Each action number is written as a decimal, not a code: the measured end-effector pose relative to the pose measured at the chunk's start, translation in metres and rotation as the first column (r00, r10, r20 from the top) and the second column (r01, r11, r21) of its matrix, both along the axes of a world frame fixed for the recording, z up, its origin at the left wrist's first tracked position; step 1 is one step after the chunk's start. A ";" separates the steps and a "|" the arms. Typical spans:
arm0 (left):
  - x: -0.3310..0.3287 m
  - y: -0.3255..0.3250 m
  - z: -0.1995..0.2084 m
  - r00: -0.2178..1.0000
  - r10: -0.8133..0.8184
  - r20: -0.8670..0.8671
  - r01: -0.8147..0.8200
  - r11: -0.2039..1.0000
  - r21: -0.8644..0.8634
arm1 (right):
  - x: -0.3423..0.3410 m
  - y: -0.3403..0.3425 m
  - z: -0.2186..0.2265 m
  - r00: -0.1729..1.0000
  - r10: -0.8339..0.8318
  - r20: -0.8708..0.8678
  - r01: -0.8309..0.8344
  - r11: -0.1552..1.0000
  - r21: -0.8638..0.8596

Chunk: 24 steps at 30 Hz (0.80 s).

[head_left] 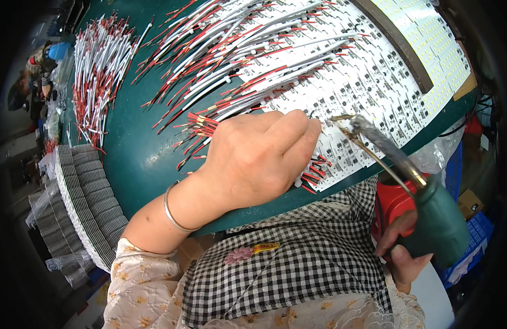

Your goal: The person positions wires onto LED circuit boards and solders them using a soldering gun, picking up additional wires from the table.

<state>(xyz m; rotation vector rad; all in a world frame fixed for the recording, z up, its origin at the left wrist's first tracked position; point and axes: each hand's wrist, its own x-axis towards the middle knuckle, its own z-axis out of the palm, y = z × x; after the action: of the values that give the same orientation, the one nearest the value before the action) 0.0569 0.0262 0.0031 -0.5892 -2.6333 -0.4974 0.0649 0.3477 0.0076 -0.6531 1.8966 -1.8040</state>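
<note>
My left hand, with a bangle at the wrist, is closed over the near part of the white circuit boards. Red and black ends of a wire bundle stick out from under its palm. The fingertips are hidden beneath the hand. In my right hand is a green soldering gun, gripped by its handle. Its metal tip points left, just above the boards and close to my left fingers. White-sleeved wires with red and black ends lie in rows across the boards' left side.
A large pile of similar wires lies at the left on the green table. A dark bar rests across the boards at the far right. Stacked striped grey material stands past the left edge. Something red is below the table's right edge.
</note>
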 end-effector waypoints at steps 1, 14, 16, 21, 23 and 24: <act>-0.002 -0.001 0.002 1.000 -0.012 0.011 0.012 1.000 0.016 | 0.003 -0.014 0.020 0.976 -0.178 0.127 0.181 0.984 -0.008; -0.007 -0.007 0.035 0.999 -0.005 0.040 0.007 0.999 -0.040 | -0.018 -0.026 0.023 0.905 -0.345 0.248 0.384 0.914 -0.129; -0.005 -0.007 0.045 0.999 0.053 0.001 -0.053 0.996 0.072 | -0.020 -0.027 0.025 0.887 -0.377 0.267 0.421 0.898 -0.129; -0.016 -0.007 0.023 0.983 0.058 0.176 -0.083 0.987 0.138 | -0.022 -0.022 0.021 0.903 -0.318 0.289 0.372 0.915 -0.155; -0.017 -0.009 0.016 0.970 0.095 0.223 -0.135 0.976 0.169 | -0.022 -0.021 0.021 0.899 -0.324 0.295 0.378 0.914 -0.148; -0.017 -0.009 0.014 0.954 0.134 0.270 -0.191 0.962 0.197 | -0.021 -0.022 0.021 0.896 -0.327 0.299 0.381 0.914 -0.142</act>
<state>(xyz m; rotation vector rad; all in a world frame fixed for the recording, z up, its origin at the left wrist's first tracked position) 0.0398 0.0171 0.0175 -0.2477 -2.7799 -0.8510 0.0435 0.3262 0.0290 -0.1046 1.7485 -2.2004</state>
